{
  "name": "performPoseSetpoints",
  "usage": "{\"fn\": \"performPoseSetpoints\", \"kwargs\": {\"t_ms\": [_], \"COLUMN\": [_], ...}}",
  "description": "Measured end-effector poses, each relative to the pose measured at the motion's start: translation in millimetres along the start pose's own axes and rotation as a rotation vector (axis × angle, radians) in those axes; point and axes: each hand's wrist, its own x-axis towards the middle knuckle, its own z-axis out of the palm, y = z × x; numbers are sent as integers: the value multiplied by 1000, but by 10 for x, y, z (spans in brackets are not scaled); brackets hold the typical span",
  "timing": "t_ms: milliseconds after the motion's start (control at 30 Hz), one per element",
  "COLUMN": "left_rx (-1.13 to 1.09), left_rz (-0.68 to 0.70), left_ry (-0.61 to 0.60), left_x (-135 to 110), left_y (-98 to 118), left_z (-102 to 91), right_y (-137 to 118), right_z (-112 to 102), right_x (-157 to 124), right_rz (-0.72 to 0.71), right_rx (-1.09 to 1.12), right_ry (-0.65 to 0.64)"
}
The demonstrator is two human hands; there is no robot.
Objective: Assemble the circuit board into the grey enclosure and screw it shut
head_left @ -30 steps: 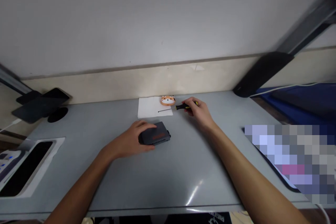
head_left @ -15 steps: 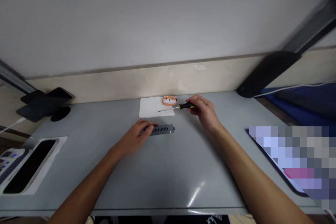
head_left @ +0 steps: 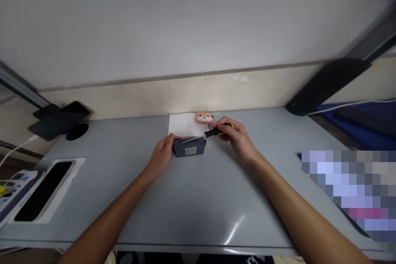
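Observation:
A small dark grey box (head_left: 190, 147) with vent slots and a green label stands tipped up on the grey table (head_left: 192, 198), just in front of a white sheet of paper (head_left: 182, 124). My left hand (head_left: 162, 156) grips the box's left end. My right hand (head_left: 235, 137) is closed round a screwdriver (head_left: 213, 133) with a black and yellow handle; its thin shaft lies across the box's top edge. An orange animal-faced figure (head_left: 204, 118) sits on the paper's far right corner, by the wall.
At far left a phone on a stand (head_left: 60, 119) leans by the wall, with a white device holding a black slot (head_left: 40, 192) nearer me. A black lamp arm (head_left: 328, 84) crosses the upper right. A blurred-out item (head_left: 349, 185) lies at right.
My left hand turned the box from lying flat to tipped up, label side towards me, and moved it nearer the paper. My right hand brought the screwdriver from beside the figure down onto the box's top.

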Motion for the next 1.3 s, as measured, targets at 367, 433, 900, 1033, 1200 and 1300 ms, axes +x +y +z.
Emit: {"fn": "performPoseSetpoints", "kwargs": {"t_ms": [367, 433, 900, 1033, 1200, 1300], "left_rx": [-175, -174, -54, -23, -26, -43], "left_rz": [102, 143, 455, 477, 481, 510], "left_ry": [144, 128, -74, -82, -66, -60], "left_x": [0, -5, -59, -73, -66, -47], "left_y": [5, 9, 56, 48, 6, -17], "left_z": [-104, -141, -261, -252, -250, -255], "right_y": [44, 51, 62, 61, 61, 62], "right_z": [97, 97, 144, 137, 141, 142], "right_x": [-46, -45, -57, -51, -55, -59], "right_rz": [40, 37, 93, 87, 82, 75], "right_rx": [1, -2, 34, 73, 93, 83], "right_ry": [-55, -59, -62, -55, -57, -76]}}
